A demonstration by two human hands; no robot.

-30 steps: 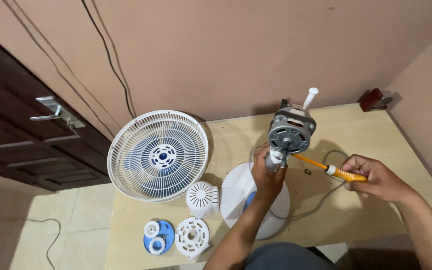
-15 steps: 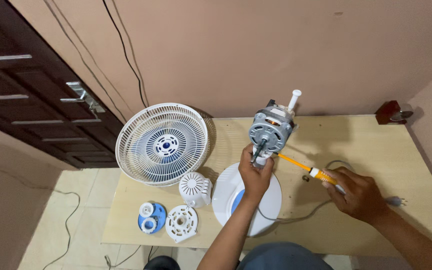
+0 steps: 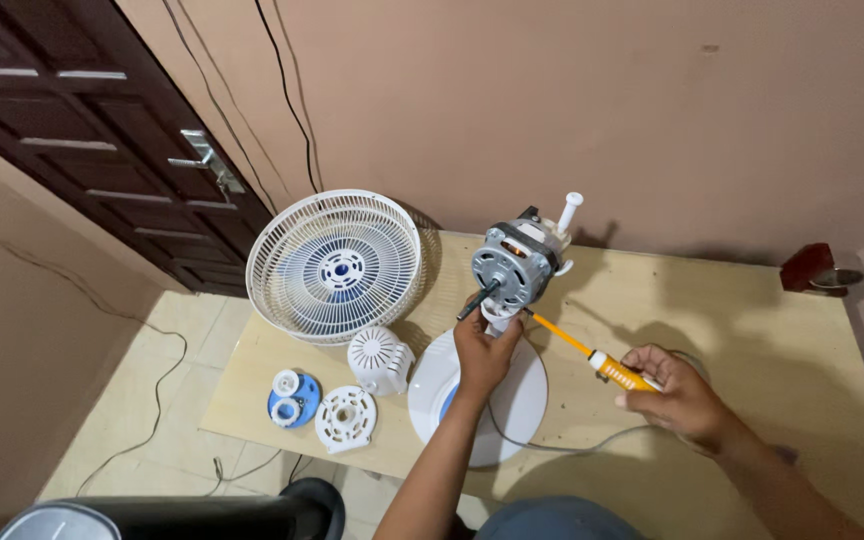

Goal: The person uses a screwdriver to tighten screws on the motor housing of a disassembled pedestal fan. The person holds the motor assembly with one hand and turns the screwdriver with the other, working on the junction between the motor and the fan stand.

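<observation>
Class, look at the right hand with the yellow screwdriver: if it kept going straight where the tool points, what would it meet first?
Probably the fan motor: the right hand aims its screwdriver at the motor's underside, just above the left hand.

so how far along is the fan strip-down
Done: grille, vented rear cover and small white parts lie off on the table. In hand: left hand steadies the bare motor while right hand works a yellow screwdriver at it. Left: motor sits on its stand.

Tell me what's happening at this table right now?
A person has a stand fan in pieces on a wooden table. The left hand grips the neck under the bare fan motor; the right hand holds a yellow-handled screwdriver, tip at the motor's underside. The fan grille, rear motor cover and smaller plastic parts lie alongside.
</observation>
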